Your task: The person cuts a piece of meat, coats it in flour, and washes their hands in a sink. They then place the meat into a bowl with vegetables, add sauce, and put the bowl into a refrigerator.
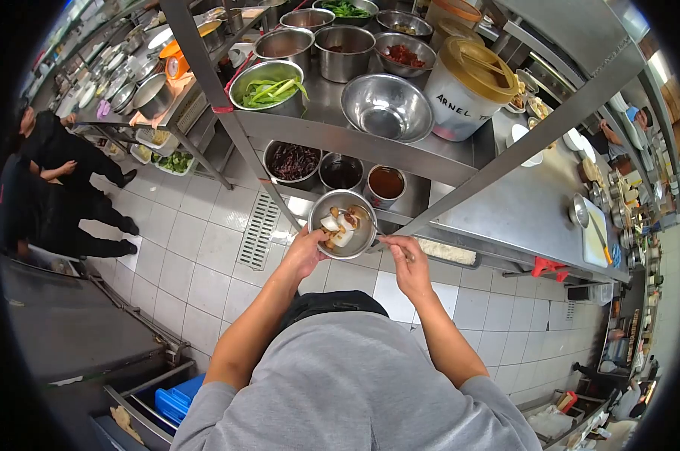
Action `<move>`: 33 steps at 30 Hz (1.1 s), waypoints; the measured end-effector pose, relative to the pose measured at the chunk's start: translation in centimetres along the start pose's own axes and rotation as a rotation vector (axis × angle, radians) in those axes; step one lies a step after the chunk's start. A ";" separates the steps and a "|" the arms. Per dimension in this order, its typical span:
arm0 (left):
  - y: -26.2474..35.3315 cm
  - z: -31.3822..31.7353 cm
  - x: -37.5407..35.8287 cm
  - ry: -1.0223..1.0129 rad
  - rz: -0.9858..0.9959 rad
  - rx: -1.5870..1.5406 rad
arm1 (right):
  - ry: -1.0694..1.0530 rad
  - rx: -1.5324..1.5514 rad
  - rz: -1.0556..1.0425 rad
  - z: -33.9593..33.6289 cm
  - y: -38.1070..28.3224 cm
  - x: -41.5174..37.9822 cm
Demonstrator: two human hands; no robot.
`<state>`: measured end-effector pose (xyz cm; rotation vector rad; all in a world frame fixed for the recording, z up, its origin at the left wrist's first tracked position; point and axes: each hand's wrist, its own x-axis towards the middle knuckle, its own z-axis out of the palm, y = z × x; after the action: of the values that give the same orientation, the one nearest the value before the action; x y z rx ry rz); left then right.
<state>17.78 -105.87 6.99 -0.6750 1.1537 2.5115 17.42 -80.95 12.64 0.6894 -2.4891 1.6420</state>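
My left hand (304, 254) grips the rim of a small metal bowl (364, 242) in front of my body. White and brown food pieces (341, 227) lie inside it. At the bowl's right side, my right hand (408, 264) is closed around the handle of a metal spoon (377, 228), which reaches over the rim into the bowl. The spoon's tip is hard to make out. Just beyond the bowl, on the lower shelf, stand a container of dark red dried chillies (293, 161), a pot of dark sauce (341, 171) and a pot of reddish-brown sauce (386, 183).
The upper steel shelf holds an empty metal bowl (387, 107), a pot of green vegetables (267, 88) and a lidded white tub (466, 94). Slanted steel posts (238, 128) frame the rack. Two people in dark clothes (62, 177) stand at left on the tiled floor (182, 274).
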 end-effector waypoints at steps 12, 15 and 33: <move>-2.1 -2.3 0.0 0.037 0.055 -0.146 | 0.174 -0.033 0.285 -2.1 3.0 5.8; -0.5 -4.3 -4.0 0.064 0.040 -0.095 | 0.179 -0.338 0.245 -1.1 1.7 8.4; 12.0 -39.5 -20.2 0.409 0.225 -0.330 | 0.120 0.166 0.711 21.6 4.2 1.3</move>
<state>40.97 -145.26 2.80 -1.2565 0.9857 2.8767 18.32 -99.23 0.36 -0.3434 -2.6894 2.0186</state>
